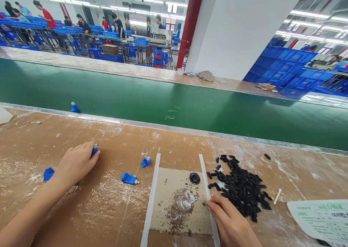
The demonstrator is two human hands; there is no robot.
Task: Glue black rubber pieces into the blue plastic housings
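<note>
The hands are well apart. The left hand (76,163) pinches a small blue plastic part (94,150) in its fingertips. The right hand (231,221) rests its fingers (213,203) against a white strip (208,189) on the brown tabletop (40,131). Three more blue parts (128,178) lie left of the strip; a heap of black plastic pieces (239,189) lies right of it.
</note>
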